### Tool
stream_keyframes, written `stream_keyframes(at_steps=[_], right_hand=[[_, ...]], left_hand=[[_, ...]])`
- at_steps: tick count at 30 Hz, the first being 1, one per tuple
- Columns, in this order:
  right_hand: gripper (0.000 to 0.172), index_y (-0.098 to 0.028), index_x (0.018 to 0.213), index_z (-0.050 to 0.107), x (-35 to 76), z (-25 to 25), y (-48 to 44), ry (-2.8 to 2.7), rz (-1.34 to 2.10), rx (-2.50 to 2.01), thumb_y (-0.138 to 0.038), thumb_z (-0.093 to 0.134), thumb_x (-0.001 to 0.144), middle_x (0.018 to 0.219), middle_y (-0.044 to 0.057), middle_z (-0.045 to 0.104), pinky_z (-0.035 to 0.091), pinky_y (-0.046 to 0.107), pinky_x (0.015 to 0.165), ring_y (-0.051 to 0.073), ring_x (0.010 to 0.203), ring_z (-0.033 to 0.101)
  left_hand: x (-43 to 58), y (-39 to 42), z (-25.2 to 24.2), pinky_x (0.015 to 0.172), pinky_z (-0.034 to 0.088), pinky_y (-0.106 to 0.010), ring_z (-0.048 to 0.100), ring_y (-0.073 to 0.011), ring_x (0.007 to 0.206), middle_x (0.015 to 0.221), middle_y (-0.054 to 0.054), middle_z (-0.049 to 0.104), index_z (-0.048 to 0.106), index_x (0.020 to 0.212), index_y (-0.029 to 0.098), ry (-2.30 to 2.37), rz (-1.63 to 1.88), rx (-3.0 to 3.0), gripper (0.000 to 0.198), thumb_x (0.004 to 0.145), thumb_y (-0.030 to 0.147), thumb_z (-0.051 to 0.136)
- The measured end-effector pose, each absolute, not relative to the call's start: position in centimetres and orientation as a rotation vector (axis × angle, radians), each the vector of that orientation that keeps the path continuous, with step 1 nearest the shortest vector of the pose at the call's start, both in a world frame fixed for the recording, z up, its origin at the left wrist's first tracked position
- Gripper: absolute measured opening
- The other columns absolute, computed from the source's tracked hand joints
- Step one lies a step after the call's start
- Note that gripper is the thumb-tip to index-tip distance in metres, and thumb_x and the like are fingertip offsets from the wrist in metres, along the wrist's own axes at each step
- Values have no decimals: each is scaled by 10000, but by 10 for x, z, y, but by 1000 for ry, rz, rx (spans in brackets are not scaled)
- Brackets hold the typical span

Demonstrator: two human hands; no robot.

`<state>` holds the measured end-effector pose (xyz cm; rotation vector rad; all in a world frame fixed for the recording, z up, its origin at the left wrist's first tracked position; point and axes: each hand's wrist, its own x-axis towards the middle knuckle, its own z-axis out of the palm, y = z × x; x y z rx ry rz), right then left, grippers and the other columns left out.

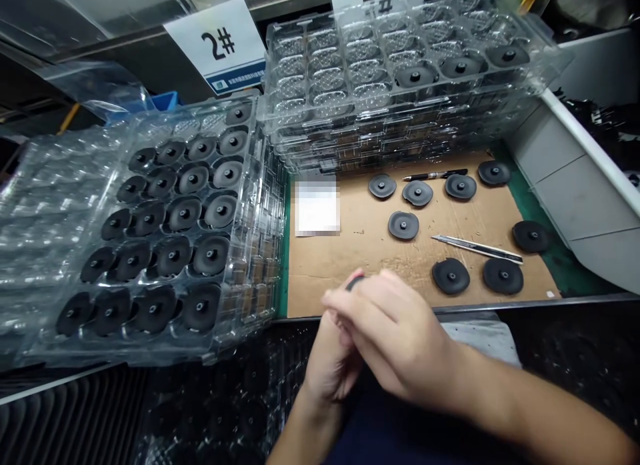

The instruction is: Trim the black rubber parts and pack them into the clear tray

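My two hands meet at the near edge of the brown cardboard sheet (350, 251). My right hand (400, 331) lies over my left hand (330, 361), fingers pressed together. Between them a small black piece (354, 282) pokes out, most of it hidden; it looks like an edge of a rubber disc. Several loose black round rubber discs (403, 225) with centre hubs lie on the cardboard beyond my hands. On the left stands a clear plastic tray (245, 305) with its pockets filled with the same black discs (173, 215).
A stack of clear trays (350, 85) stands at the back, a few discs in its top right pockets. A utility knife (477, 248) and a black pen (435, 175) lie on the cardboard. Signs marked 2# (217, 45) hang behind. A grey-white bin (575, 185) is at right.
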<state>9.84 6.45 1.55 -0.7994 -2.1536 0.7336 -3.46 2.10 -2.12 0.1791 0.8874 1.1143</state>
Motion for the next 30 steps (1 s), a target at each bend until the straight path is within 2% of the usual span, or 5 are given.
stream_keyframes(at_steps=[5,12,16,24,30], right_hand=[[260,-109,1093,560,124,14,51,-2223,862,-867,-53,448,865,810,57,574,409,300,644,156,719,466],[306,-162,1124,602,132,12,72,-2094,789,-870,-66,421,897,930,55,635,435,307,714,156,795,541],[270,-248,1144,605,147,-3,68,-1723,1023,-1233,-178,499,906,1097,19,623,463,232,786,144,954,575],[303,-237,1111,602,176,-58,30,-1453,1449,-1662,-414,495,890,1036,35,652,507,252,693,162,803,615],[228,-251,1094,606,167,-22,41,-1643,975,-1611,-300,528,885,1077,26,643,463,274,754,179,927,598]], left_hand=[[-39,23,-21,892,479,-260,627,-202,993,1092,-38,672,643,1104,244,760,1105,234,672,476,370,846],[-34,23,-12,854,495,-254,638,-205,964,1080,-49,675,611,1168,209,709,1042,208,654,563,351,815],[-34,23,-11,790,547,-314,659,-269,959,1255,-98,593,596,1176,231,507,932,174,653,576,381,804],[-35,22,-25,834,549,-332,643,-281,1021,1189,-88,643,577,1197,220,395,898,48,633,617,373,779],[-32,22,-22,839,538,-331,639,-276,1021,1185,-90,632,573,1195,213,429,870,52,631,619,357,786]])
